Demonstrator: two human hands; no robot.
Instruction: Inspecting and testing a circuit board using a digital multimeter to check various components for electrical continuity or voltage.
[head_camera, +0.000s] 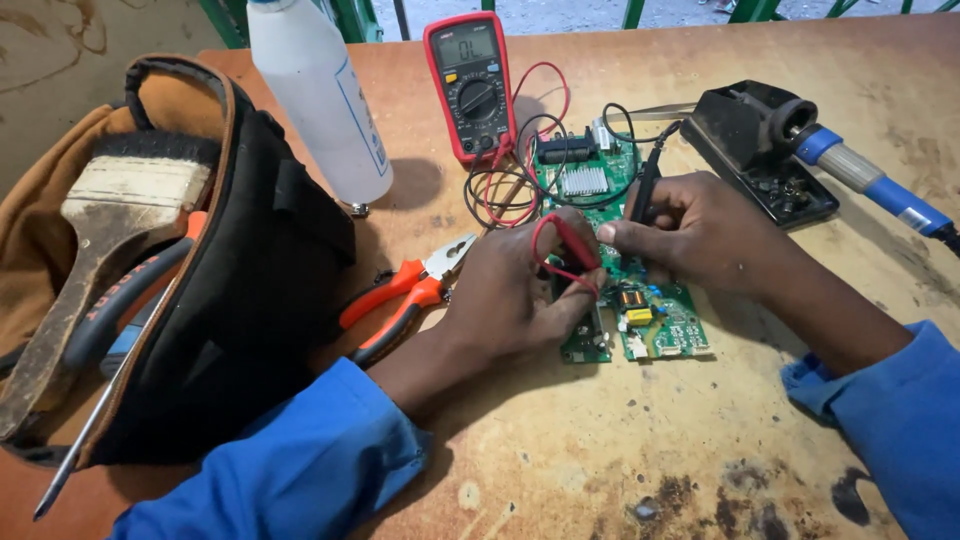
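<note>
Left hand (520, 290) pinches thin red probe (572, 240), right hand (700, 225) pinches black probe (645, 185) onto flat green circuit board (660, 325) w/ components; board looks light, stiff, fragile, best held by edges.

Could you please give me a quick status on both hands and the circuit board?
Left hand holds red probe on green circuit board. Right hand holds black probe. Leads tangled by multimeter.

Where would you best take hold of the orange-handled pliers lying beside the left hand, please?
Grip the orange-handled pliers by both handles, coming from the near left. The handles splay toward the tool bag, while the jaws point up-right and the left hand crowds their right side.
</note>
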